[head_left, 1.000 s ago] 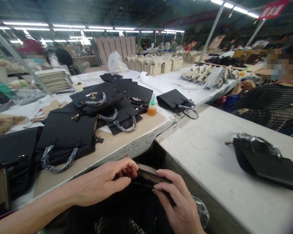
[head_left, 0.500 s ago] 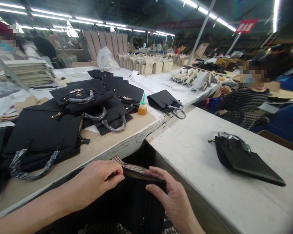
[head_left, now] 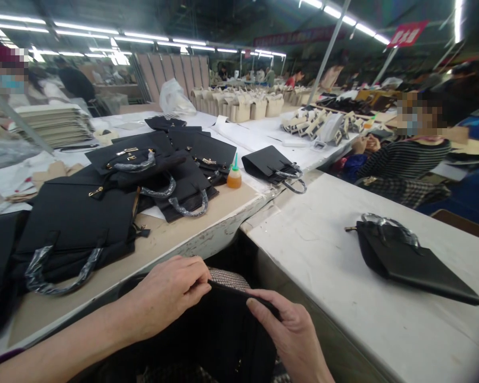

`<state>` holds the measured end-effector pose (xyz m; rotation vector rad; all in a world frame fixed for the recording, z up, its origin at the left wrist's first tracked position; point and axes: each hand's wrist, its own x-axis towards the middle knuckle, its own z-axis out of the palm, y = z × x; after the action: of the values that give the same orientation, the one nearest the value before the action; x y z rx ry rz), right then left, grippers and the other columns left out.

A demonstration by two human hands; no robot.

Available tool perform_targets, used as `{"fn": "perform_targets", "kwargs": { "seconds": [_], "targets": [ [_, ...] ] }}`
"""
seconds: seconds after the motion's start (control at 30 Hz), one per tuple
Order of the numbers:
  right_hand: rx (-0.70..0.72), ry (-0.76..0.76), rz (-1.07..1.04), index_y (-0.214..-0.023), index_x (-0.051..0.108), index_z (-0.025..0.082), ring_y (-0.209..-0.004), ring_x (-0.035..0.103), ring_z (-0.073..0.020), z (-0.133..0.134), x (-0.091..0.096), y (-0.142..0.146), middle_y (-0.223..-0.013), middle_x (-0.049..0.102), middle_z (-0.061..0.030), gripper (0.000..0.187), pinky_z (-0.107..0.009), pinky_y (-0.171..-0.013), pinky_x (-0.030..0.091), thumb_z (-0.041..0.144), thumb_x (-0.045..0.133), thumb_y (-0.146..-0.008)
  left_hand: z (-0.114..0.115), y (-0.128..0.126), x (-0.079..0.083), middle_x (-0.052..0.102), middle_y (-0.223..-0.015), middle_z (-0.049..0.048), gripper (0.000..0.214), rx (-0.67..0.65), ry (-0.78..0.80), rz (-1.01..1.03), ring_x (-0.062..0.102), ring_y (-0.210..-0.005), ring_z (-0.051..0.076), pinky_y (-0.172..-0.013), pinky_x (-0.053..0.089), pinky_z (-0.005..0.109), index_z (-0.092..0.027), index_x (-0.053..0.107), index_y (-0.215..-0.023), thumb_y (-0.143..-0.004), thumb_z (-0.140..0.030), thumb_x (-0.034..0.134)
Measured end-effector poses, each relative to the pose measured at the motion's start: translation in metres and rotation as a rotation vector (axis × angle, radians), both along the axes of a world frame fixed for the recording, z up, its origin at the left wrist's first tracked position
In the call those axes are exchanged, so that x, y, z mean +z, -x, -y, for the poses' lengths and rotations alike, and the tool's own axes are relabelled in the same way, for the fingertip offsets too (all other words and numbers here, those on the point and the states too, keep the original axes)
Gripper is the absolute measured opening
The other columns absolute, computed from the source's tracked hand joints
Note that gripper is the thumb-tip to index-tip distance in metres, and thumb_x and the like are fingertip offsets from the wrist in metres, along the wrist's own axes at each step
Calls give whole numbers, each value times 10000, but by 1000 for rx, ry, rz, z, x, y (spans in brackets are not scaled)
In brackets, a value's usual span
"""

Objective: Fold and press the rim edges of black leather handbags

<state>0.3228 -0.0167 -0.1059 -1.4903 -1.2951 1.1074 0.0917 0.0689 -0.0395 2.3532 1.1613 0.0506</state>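
Observation:
Low in front of me is a black handbag (head_left: 231, 324), its top edge up and much of its body dark against my lap. My left hand (head_left: 171, 290) pinches the rim at its left end. At the right end of the same edge, my right hand (head_left: 285, 324) grips with the thumb on the near side and fingers behind. Checked fabric (head_left: 229, 277) shows just beyond the rim between the hands. A small metallic zip part (head_left: 238, 365) glints lower on the black material.
Several black handbags (head_left: 80, 213) with plastic-wrapped handles lie piled on the left table. A glue bottle (head_left: 234, 175) stands beside them. One black bag (head_left: 411, 260) lies on the white right-hand table (head_left: 303, 239). A person in a striped top (head_left: 407, 159) sits beyond it.
My left hand has shifted slightly right along the rim. The right thumb has closed down on the edge, where it was apart before. The rim now lies straighter, with black showing in front of the checked fabric.

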Motion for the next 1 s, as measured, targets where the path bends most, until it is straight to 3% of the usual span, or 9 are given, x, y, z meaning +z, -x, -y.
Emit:
{"fn": "perform_targets", "kwargs": {
  "seconds": [0.3, 0.67, 0.73, 0.83, 0.93, 1.0],
  "targets": [
    [-54, -133, 92, -925, 789, 261, -678, 701, -168, -1, -3, 3, -761, 766, 22, 180, -216, -726, 578, 392, 683, -861, -1, -6, 5, 630, -851, -12, 146, 55, 32, -3, 561, -818, 178, -759, 384, 310, -195, 590, -782, -918, -220, 542],
    [-116, -9, 14, -823, 782, 222, -712, 694, -183, 1, 4, 9, -766, 768, -7, 167, -219, -682, 542, 376, 723, -795, -1, -9, 5, 597, -746, -24, 161, 74, 35, 60, 533, -728, 150, -678, 352, 278, -190, 541, -689, -849, -196, 562],
    [-31, 63, -4, -796, 762, 192, -661, 665, -170, -2, 9, 3, -723, 747, -15, 200, -216, -617, 514, 383, 702, -802, 0, -9, 7, 590, -721, -27, 173, 77, 47, 56, 524, -711, 145, -668, 349, 274, -187, 525, -660, -828, -177, 562],
    [230, 152, 81, -745, 726, 165, -548, 566, -123, -13, 27, -9, -616, 669, 8, 218, -197, -509, 417, 339, 637, -843, 4, -13, 7, 587, -703, -29, 176, 58, 41, 46, 522, -701, 146, -663, 351, 272, -186, 507, -640, -803, -157, 568],
    [568, 69, 312, -670, 687, 175, -510, 464, -95, -32, 51, -8, -542, 545, 41, 259, -196, -471, 319, 257, 576, -890, 8, -20, 6, 613, -728, -23, 158, 9, 28, 56, 553, -726, 156, -693, 371, 279, -185, 532, -658, -805, -162, 585],
    [744, -54, 401, -706, 674, 187, -548, 484, -103, -46, 64, 1, -586, 545, 41, 234, -203, -507, 329, 204, 555, -906, 9, -24, 6, 643, -764, -5, 144, -29, 4, 50, 582, -762, 172, -717, 385, 288, -181, 558, -672, -809, -157, 593]
  ]
}}
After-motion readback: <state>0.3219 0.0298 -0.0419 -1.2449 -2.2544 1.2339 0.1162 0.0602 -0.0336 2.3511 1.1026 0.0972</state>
